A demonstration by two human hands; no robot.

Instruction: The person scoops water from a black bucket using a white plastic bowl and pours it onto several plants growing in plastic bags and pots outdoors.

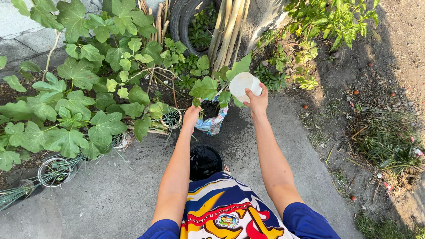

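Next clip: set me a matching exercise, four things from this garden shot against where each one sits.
Things:
1. white cup
2. black bucket
3. old tyre
4. small round pot

Places:
A. on the concrete at lower left, under the broad leaves
B. upright at the top of the frame, with plants growing inside it
C. in the grip of the right hand, tipped over the plants
D. on the ground between the person's forearms

Pairs: 1-C, 2-D, 3-B, 4-A

leafy plants [79,79] crowd left, bare concrete [110,194] below
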